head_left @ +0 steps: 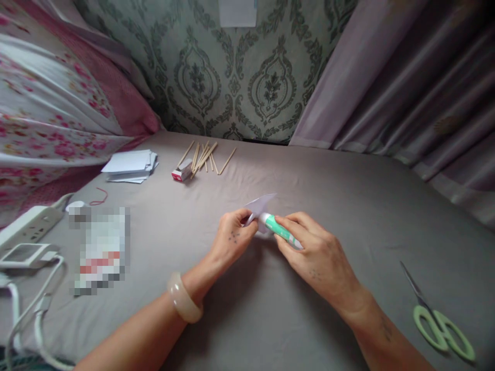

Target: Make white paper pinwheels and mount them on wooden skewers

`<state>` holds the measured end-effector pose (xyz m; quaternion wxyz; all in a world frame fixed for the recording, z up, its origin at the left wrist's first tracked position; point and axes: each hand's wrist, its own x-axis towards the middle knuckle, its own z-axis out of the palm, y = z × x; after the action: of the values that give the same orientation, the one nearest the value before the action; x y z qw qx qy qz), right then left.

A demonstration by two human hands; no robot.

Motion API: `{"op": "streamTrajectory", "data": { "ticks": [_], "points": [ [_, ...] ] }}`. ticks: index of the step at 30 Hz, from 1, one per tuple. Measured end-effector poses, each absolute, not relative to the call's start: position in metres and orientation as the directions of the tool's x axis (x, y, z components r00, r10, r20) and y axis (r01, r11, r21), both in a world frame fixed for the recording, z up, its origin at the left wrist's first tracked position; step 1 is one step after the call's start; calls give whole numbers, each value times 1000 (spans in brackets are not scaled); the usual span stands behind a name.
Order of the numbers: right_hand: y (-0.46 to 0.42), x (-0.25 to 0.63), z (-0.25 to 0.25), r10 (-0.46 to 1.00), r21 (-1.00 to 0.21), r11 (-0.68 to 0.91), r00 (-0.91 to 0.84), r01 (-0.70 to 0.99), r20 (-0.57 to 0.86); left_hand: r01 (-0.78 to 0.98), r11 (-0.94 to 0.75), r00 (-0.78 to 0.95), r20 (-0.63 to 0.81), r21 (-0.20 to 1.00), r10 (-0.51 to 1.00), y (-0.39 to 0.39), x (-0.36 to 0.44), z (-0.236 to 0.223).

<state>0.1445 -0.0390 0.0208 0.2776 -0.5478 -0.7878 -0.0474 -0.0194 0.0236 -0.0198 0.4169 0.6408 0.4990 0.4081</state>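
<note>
My left hand pinches a small folded sheet of white paper above the grey cloth, in the middle of the head view. My right hand is closed around a green and white glue stick. The white tip of the stick is at the right side of the paper; whether it presses on the paper is hard to tell. Part of the paper is hidden behind my left fingers.
Green-handled scissors lie at the right. Toward the back are a paper stack, several wooden sticks and a small red-white box. A power strip with cables and a blurred packet are at the left.
</note>
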Motion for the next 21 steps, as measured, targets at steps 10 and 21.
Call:
{"op": "streamTrajectory", "data": {
  "ticks": [10, 21],
  "points": [
    [-25, 159, 30, 765, -301, 445, -184, 843, 617, -72, 61, 156, -49, 996, 987, 48, -7, -15],
    [34, 217, -20, 898, -974, 220, 401, -51, 182, -322, 319, 111, -299, 892, 948, 69, 10, -2]
  ]
}}
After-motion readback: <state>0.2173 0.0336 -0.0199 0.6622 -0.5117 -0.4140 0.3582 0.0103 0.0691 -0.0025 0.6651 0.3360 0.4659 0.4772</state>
